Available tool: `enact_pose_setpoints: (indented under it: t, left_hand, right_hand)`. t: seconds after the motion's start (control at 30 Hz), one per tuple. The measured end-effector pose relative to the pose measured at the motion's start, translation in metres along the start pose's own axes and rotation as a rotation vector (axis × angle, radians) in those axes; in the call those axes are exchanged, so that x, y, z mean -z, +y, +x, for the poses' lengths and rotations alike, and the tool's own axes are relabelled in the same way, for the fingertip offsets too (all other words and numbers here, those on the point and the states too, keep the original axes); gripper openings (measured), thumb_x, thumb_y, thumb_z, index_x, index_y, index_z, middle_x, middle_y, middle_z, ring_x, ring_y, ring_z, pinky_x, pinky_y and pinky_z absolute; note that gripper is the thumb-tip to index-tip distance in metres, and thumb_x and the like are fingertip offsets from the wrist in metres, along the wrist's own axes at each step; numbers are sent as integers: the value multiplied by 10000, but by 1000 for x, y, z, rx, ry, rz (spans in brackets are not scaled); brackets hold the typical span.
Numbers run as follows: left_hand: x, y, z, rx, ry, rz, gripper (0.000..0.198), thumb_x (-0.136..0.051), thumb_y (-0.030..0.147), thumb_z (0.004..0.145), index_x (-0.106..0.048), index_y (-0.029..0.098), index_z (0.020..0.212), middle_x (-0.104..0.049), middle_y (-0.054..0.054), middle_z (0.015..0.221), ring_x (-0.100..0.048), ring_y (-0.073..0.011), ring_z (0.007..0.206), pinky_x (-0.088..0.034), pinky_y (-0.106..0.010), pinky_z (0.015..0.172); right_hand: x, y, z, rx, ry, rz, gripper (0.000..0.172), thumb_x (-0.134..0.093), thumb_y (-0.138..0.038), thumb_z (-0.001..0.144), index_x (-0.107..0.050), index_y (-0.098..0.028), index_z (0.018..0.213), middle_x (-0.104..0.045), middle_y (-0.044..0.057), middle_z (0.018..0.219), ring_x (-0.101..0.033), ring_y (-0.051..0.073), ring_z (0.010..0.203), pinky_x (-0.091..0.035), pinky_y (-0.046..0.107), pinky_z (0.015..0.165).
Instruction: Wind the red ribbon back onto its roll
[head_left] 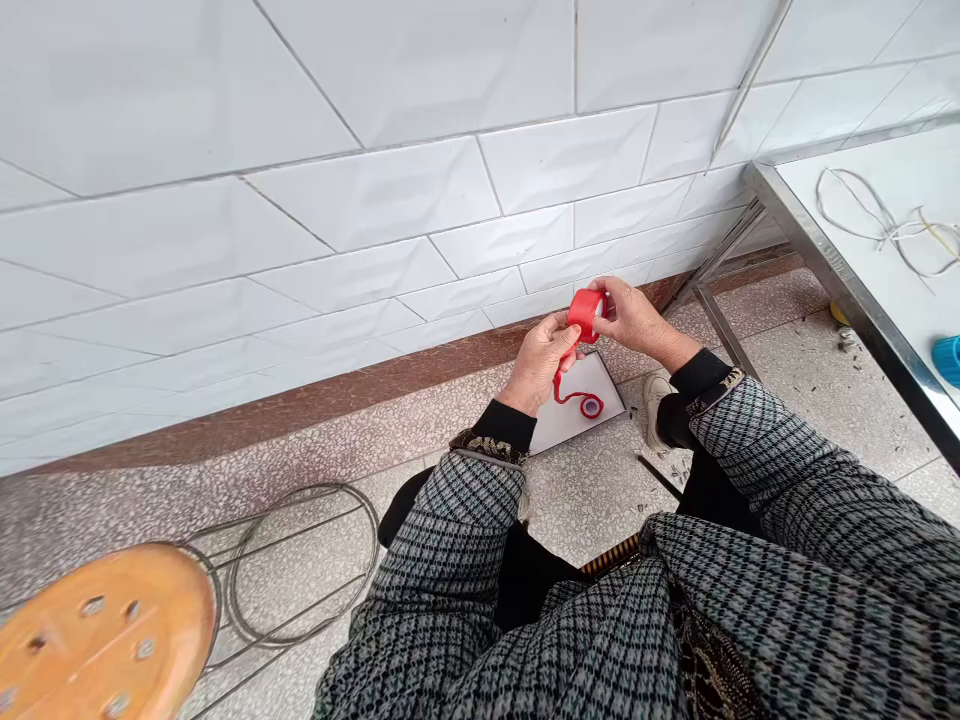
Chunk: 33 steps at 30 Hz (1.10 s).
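A wide roll of red ribbon is held between my two hands, in front of the tiled wall. My left hand pinches the ribbon at the roll's lower left side. On the other side, my right hand grips the roll, its fingers at the rim and the pale core. A narrow red strip hangs below my left hand and runs to a small red roll with a pale core. That small roll appears over a white board with a dark edge near the floor.
An orange round stool with metal legs lies on its side at the lower left. To the right stands a metal-framed table bearing loose white cords and a blue container. Dark scraps and a thin black stick lie on the speckled floor.
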<state>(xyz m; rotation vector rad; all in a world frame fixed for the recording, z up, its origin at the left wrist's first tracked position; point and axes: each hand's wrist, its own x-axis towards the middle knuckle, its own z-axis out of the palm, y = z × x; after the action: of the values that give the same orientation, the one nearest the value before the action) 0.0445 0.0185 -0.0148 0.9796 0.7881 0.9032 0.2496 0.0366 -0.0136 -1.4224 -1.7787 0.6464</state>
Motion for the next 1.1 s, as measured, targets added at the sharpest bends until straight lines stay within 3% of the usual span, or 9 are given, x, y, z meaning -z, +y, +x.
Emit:
enact_pose_setpoints:
  t: [0.13,0.33,0.47,0.57,0.7,0.87,1.0,1.1]
  left_hand:
    - [-4,0,0,-95,112,23,315,-881,389,826,-684,180,954,-552,95,557,-411,-43,432,-517,-254,648]
    - [-3,4,-2,-143,49,60,371,-905,489,773,-713,173,742,-549,34,560,-458,-75,518,-443,-256,607]
    - [-5,5,-5,-154,30,0,433,-908,564,765,-739,167,722,-565,11,587,-475,-88,558,-478,-285,667]
    - [-7,5,-5,-139,7,-39,460,-897,601,754,-751,166,720,-596,-9,626,-473,-97,578,-477,-305,688]
    - [-4,6,-3,-103,3,62,428,-842,585,758,-770,165,718,-586,-12,627,-447,-116,607,-388,-301,648]
    - [-2,12,-5,-174,76,399,330,-799,482,771,-816,153,753,-594,2,648,-463,-138,674,-355,-300,672]
    - [-7,12,-9,-200,40,317,363,-796,510,794,-848,151,817,-673,-19,727,-525,-152,727,-406,-304,711]
    - [-9,9,-8,-249,104,195,357,-867,514,754,-844,162,809,-644,-3,687,-482,-127,679,-394,-292,678]
  right_hand:
    - [7,9,6,-1,67,-166,507,-703,-209,762,-652,-171,1265,-748,165,1262,-724,331,1081,-594,509,1029]
    - [15,18,15,-118,211,-214,470,-678,-251,779,-646,-175,1241,-746,161,1186,-710,343,1068,-591,531,1026]
    - [14,16,18,-285,225,-47,368,-669,-296,757,-652,-191,1109,-742,106,1022,-705,316,972,-610,538,982]
    - [9,11,16,-405,170,253,321,-644,-336,779,-653,-203,1071,-734,77,970,-707,270,899,-648,484,883]
    - [3,3,12,-371,124,559,340,-706,-434,829,-654,-214,1083,-757,64,991,-720,231,873,-662,419,844]
    - [5,-9,9,-262,190,620,404,-779,-525,843,-653,-238,1098,-774,41,1036,-741,219,926,-661,365,861]
    - [7,-18,6,-337,142,662,313,-740,-495,879,-670,-231,1032,-777,44,971,-754,219,931,-663,357,863]
    - [5,-21,6,-476,90,694,187,-700,-363,887,-689,-203,984,-771,47,856,-750,204,802,-670,342,796]
